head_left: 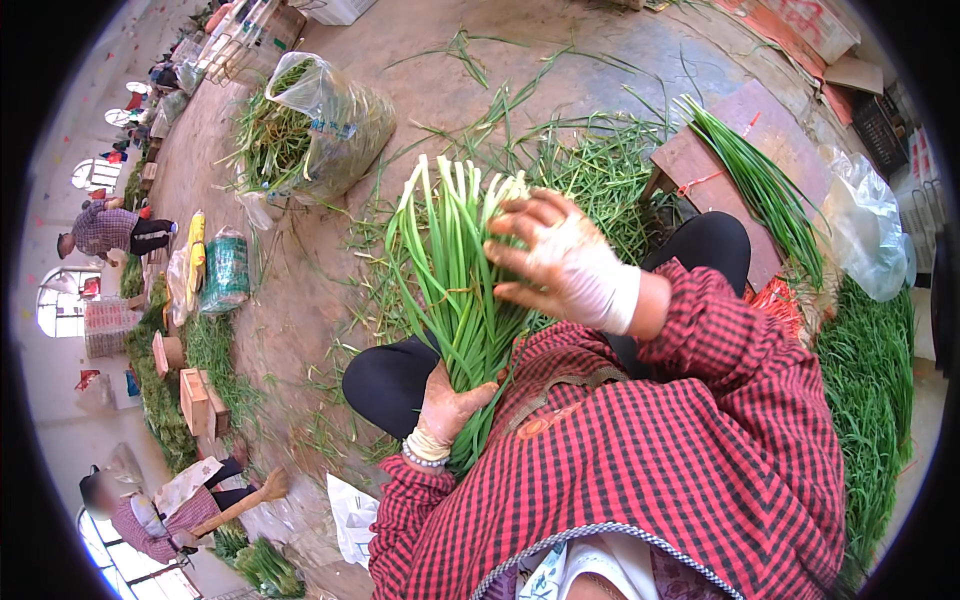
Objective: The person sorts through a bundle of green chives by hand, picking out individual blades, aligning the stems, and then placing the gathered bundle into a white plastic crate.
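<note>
- Floor [305,340] is stretching leftward; the tabletop [775,145] is edging my right.
- My left hand [450,405] is clasping green stalks [450,265] low; my right hand [565,260] is lying spread at their right side.

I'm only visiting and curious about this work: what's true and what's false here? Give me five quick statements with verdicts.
1. The left hand grips the green bunch. True.
2. The bunch's pale ends point toward the person's lap. False: they point away from it.
3. More long green leaves lie on the low table at right. True.
4. The clear bag at upper left is empty. False: the bag is stuffed with greens.
5. The person's sleeves are red-and-black checked. True.
</note>
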Action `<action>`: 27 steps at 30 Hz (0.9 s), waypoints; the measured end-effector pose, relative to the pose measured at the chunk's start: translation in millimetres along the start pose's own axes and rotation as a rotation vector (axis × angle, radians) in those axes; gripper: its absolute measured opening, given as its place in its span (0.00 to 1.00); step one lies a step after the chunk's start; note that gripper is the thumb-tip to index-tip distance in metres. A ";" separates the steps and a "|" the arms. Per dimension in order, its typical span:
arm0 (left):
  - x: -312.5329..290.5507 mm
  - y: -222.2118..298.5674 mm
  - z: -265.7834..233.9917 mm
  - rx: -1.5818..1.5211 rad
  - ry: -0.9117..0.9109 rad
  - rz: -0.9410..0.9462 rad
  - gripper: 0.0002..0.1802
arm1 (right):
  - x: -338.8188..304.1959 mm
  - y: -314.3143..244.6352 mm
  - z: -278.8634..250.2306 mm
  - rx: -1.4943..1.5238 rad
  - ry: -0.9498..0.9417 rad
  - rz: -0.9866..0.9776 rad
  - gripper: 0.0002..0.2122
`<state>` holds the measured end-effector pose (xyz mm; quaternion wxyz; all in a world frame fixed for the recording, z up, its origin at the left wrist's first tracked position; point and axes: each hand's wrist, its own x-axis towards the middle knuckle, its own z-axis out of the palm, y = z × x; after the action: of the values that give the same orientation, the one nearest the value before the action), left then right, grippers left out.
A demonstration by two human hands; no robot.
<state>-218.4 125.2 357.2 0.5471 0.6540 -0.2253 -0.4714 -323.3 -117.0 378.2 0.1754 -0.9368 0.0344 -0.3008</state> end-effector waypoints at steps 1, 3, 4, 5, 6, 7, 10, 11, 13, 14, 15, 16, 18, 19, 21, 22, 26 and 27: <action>2.5 -0.3 -0.1 0.000 0.002 -0.001 0.34 | 2.6 -8.5 3.3 0.008 -0.007 -0.001 0.17; 6.9 -5.9 -2.9 0.101 0.041 -0.077 0.33 | 3.8 -10.3 16.8 -0.043 0.056 0.000 0.12; 8.2 -10.8 -4.4 0.079 0.062 -0.078 0.32 | -0.4 -11.1 23.5 -0.027 0.004 0.018 0.10; 7.9 -12.9 -4.9 0.081 0.063 -0.079 0.32 | -5.2 -14.9 28.2 -0.011 -0.047 0.037 0.08; 8.6 -13.7 -6.4 0.098 0.065 -0.050 0.33 | -9.3 -22.8 29.9 0.041 -0.034 -0.042 0.08; 9.0 -13.7 -5.9 0.113 0.065 -0.023 0.33 | -15.9 -34.8 32.3 0.173 -0.080 -0.085 0.08; 9.6 -9.0 -6.2 0.267 0.095 0.059 0.33 | -34.0 -53.9 33.1 0.392 -0.310 -0.239 0.06; 9.6 -9.0 -7.5 0.280 0.093 0.025 0.34 | -39.5 -52.7 35.2 0.522 -0.310 -0.223 0.07; 8.5 -8.3 -7.7 0.230 0.085 -0.015 0.33 | -36.8 -48.5 16.4 0.591 -0.375 -0.207 0.07; 7.7 -8.2 -7.9 0.180 0.075 -0.058 0.32 | -33.3 -46.9 6.3 0.776 -0.502 -0.161 0.07; 7.7 -9.2 -8.1 0.182 0.074 -0.058 0.32 | -31.0 -43.7 -2.5 0.961 -0.626 -0.110 0.08; 7.9 -10.0 -8.2 0.162 0.087 -0.048 0.31 | -28.3 -39.5 -11.7 1.165 -0.713 -0.103 0.07; 9.9 -16.4 -11.4 0.100 0.092 -0.056 0.31 | -28.3 -26.3 -30.1 1.313 -0.784 -0.096 0.04; 9.1 -14.8 -12.5 0.099 0.095 -0.053 0.31 | -31.6 -16.7 -36.2 1.350 -0.768 -0.107 0.04; 6.7 -11.3 -14.9 0.065 0.099 -0.057 0.33 | -35.0 9.6 -58.6 1.314 -0.893 -0.046 0.04; 6.9 -23.6 -21.9 0.027 0.123 -0.058 0.34 | -39.3 20.5 -71.5 1.206 -0.975 0.117 0.04; 9.2 -33.4 -29.7 0.121 0.123 0.006 0.35 | -39.6 42.1 -69.8 0.061 -0.727 0.356 0.20; 9.4 -33.9 -27.3 0.121 0.115 0.008 0.35 | -30.8 42.1 -67.9 0.195 -0.544 0.403 0.19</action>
<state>-198.1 141.5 321.1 0.5205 0.7111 -0.2240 -0.4163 -385.9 -172.0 397.9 0.3225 -0.9359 0.1418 -0.0015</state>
